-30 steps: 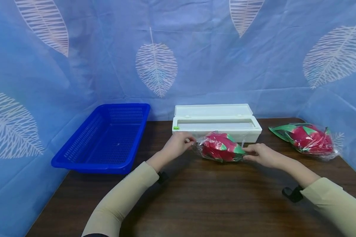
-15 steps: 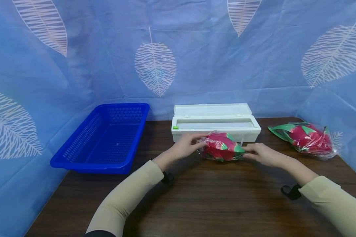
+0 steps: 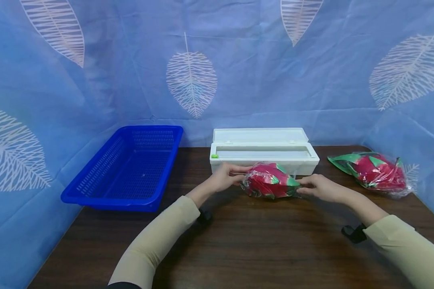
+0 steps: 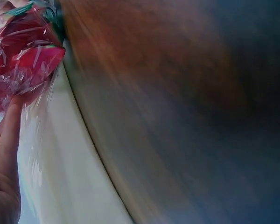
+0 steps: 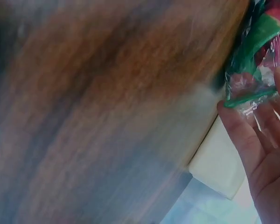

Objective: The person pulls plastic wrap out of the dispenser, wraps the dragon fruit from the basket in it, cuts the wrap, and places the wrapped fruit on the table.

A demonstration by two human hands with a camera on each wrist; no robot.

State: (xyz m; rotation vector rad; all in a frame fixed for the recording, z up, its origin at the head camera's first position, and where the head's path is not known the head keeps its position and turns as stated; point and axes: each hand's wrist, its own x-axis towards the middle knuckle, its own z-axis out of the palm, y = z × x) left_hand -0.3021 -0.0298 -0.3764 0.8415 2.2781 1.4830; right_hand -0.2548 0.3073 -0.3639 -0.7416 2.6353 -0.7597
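Observation:
A dragon fruit (image 3: 269, 180), red with green leaf tips and wrapped in clear cling film, lies in the middle in front of a white cling film box (image 3: 265, 158). My left hand (image 3: 226, 178) is at its left end, its fingers stretched out and pressing the film against the fruit. In the left wrist view, straight fingers (image 4: 9, 140) meet the wrapped fruit (image 4: 32, 60) from below. My right hand (image 3: 318, 188) is at the other end, thumb and fingers pinching the green tip. The right wrist view shows the thumb (image 5: 240, 133) touching that film-covered green leaf (image 5: 259, 42).
An empty blue plastic basket (image 3: 155, 204) stands at the left. A second film-wrapped dragon fruit (image 3: 379, 172) lies at the right back. The white box has its lid (image 3: 260, 135) raised behind it. Blue cloth with leaf prints (image 3: 137, 80) surrounds the brown table (image 3: 260, 245).
My left hand has moved right, from the loose film beside the fruit onto the fruit's left end, folding that film in. My right hand has stayed at the green tip.

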